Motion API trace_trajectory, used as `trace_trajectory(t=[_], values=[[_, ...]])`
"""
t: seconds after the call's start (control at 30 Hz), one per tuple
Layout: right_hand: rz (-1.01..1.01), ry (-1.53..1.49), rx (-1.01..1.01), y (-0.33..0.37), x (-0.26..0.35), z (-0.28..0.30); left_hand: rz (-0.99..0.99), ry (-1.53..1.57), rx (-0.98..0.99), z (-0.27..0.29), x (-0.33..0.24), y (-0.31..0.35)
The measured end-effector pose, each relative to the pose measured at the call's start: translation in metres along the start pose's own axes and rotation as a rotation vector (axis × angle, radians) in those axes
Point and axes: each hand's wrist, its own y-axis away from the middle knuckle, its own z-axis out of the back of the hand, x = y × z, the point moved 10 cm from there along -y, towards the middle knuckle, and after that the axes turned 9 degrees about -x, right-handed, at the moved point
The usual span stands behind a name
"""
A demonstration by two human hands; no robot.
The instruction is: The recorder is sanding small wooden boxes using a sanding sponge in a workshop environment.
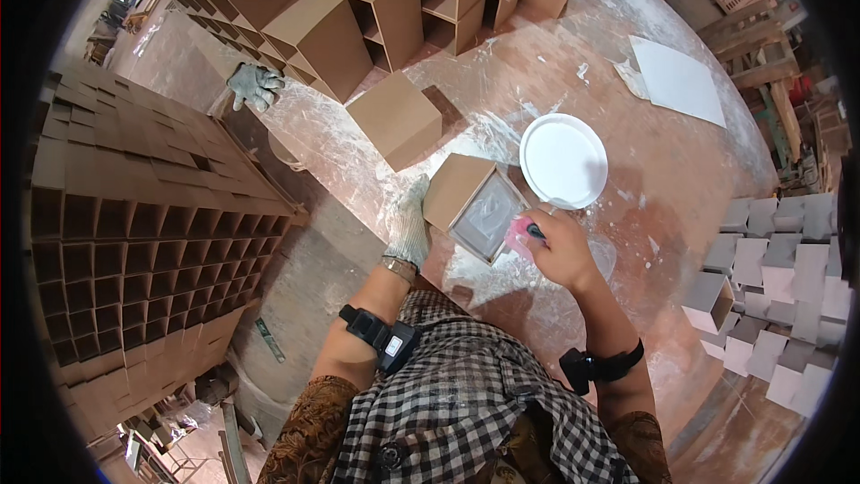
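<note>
Gloved left hand (408,224) steadies brown open-faced box (473,206); right hand (560,246) grips pink sponge (518,237) against its pale interior.

Open brown cardboard box (473,206) ctr table, closed one (394,119) behind, stacks around

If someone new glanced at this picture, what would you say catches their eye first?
Probably the white round plate near the middle of the smeared table. Just beside it, the gloved left hand steadies a small open brown box while the bare right hand presses a pink tool to its edge. Stacks of brown boxes fill the left side.
</note>
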Motion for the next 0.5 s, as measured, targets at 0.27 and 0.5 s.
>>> trace_trajectory(t=[0.27, 0.5], values=[[-0.111, 0.155, 0.118, -0.007, -0.006, -0.025, -0.001, -0.002, -0.004, 0.004, 0.003, -0.002], [-0.191, -0.164, 0.263, -0.002, -0.017, -0.065, 0.052, 0.006, -0.058, 0.008, 0.005, -0.007]])
